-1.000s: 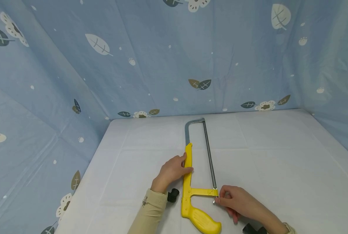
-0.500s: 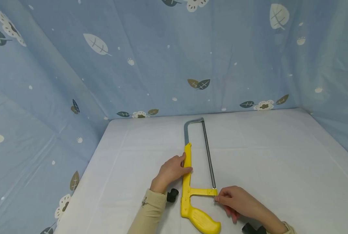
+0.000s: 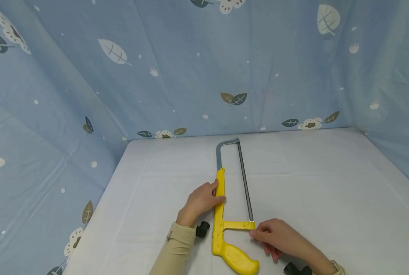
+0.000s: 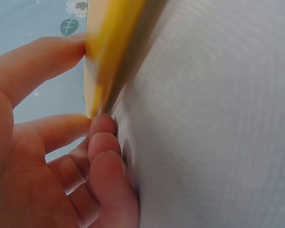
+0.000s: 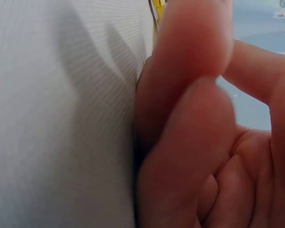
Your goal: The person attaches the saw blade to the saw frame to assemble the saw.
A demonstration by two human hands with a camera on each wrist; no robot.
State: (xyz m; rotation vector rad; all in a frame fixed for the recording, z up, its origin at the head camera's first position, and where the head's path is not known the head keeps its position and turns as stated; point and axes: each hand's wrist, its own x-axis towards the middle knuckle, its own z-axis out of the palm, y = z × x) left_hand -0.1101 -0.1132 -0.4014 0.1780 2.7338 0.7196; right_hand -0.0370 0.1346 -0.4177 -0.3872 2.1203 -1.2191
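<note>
A hacksaw with a yellow handle lies flat on the white table, its grey steel bow toward the far edge. Its blade runs along the right side. My left hand grips the yellow frame between thumb and index finger; the left wrist view shows the other fingertips low against the cloth. At the near end of the blade, below the yellow crosspiece, my right hand pinches the small metal wing nut, now mostly hidden by the fingertips. Fingers block most of the right wrist view.
White cloth covers the table. A blue curtain with leaf and flower prints hangs behind and at the sides. Black wrist-camera mounts sit close to the table by both wrists.
My right fingertips have shifted slightly on the wing nut, whose metal end showed a second ago and is now covered. The left hand and the hacksaw stay in place.
</note>
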